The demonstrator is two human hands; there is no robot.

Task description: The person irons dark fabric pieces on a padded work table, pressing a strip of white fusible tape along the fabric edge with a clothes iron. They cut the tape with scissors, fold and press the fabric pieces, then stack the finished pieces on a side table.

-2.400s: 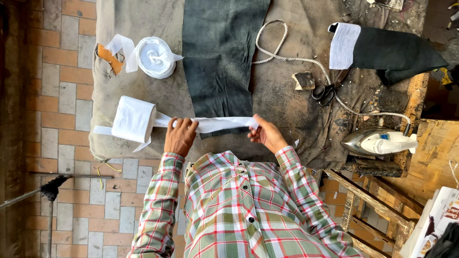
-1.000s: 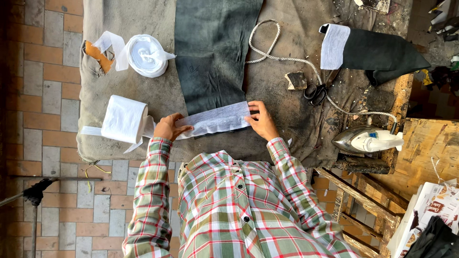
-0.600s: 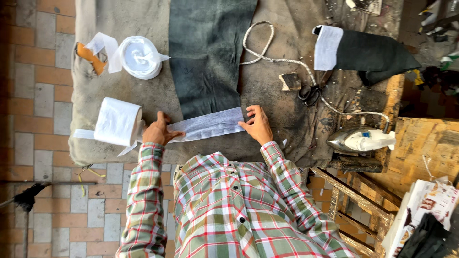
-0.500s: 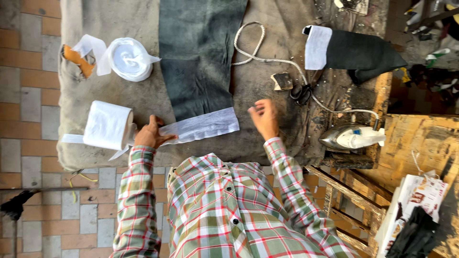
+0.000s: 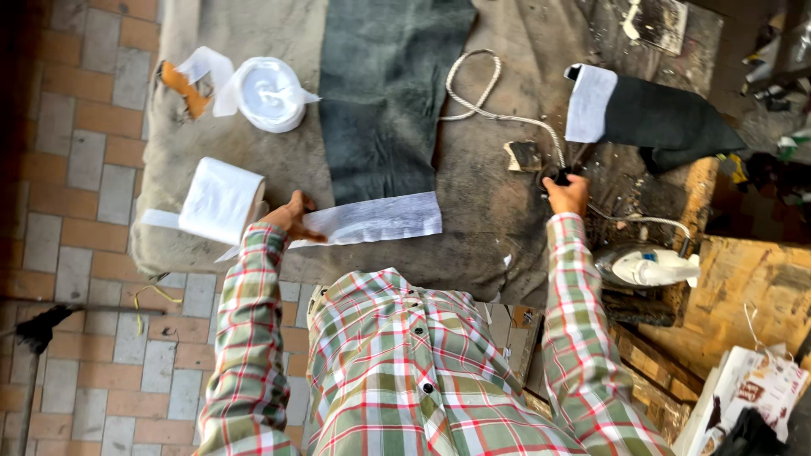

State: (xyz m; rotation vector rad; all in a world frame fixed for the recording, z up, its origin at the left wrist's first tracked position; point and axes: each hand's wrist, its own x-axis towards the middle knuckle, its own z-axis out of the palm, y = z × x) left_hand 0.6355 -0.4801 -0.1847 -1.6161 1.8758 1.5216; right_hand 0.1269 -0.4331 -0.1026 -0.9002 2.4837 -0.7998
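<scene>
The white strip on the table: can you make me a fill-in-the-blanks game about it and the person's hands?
1. The left hand presses on the white strip, which lies across the bottom edge of the dark ____ cloth.
2. The right hand reaches the black ____ beside the white cord.
3. The strip comes off a white ____ next to the left hand.
4. The iron lies to the ____ of the right hand.

Missing words: green; scissors; roll; right
</scene>
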